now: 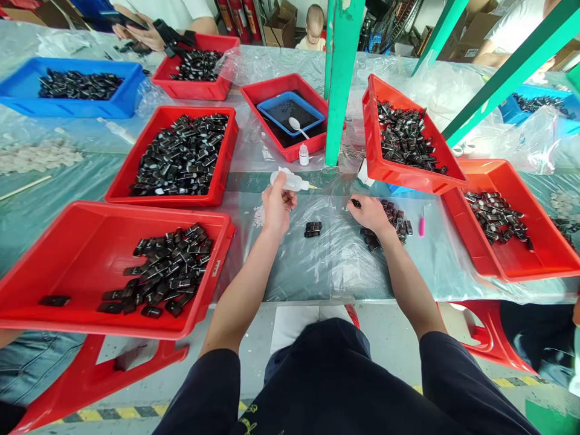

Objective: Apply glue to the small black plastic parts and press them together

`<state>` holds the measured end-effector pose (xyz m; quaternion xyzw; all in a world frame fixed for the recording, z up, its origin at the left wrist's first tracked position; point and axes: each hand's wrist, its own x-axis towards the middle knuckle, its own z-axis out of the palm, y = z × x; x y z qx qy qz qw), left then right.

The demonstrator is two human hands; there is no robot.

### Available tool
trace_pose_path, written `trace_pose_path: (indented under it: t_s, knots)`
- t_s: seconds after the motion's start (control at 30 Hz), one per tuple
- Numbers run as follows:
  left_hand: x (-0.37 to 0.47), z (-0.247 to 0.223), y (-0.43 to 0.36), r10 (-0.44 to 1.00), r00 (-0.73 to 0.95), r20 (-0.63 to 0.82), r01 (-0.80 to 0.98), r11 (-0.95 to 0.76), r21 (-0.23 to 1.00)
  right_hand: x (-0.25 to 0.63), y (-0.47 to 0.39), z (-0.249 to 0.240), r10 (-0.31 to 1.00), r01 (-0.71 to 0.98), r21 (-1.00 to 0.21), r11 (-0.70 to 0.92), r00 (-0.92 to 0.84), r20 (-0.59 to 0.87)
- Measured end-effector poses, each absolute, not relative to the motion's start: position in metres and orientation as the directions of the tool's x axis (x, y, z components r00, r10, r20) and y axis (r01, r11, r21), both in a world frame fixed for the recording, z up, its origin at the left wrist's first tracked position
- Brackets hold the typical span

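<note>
My left hand (277, 208) is closed around a clear squeeze bottle (293, 182) with a thin needle tip pointing right. In my right hand (369, 212) a small black plastic part (356, 203) is pinched between the fingers. Under and beside that hand lies a loose pile of black parts (399, 220), partly hidden by my wrist. Between my forearms a small cluster of black parts (313, 229) sits on the plastic-covered table (326, 266). To the right of the pile is a pink-handled tool (422, 226). Small white bits (259, 216) lie beside my left hand.
Red trays with black parts stand at left (54, 241) and right (539, 235). A green post (339, 84) rises ahead, near a small white bottle (303, 154) and a red tray (263, 90) holding a blue tray and white spoon (296, 125). Other people sit around the table.
</note>
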<state>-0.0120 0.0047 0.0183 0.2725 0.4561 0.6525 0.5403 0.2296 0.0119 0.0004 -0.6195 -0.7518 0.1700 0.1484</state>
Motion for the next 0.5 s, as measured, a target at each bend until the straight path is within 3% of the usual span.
trace_pose_path:
  t_s: [0.33,0.5]
  knots:
    - [-0.0133,0.0125,0.0067,0.956,-0.268,-0.115,-0.464,-0.024,0.885,0.2296,0.0127,0.0005,0.990,0.893,-0.432,0.125,-0.139,0.000]
    - [-0.0131,0.0139,0.0059,0.957,-0.269,-0.112,-0.459,-0.025,0.888,0.2318,0.0134,-0.0004,0.993,0.873,-0.474,0.117,-0.101,0.060]
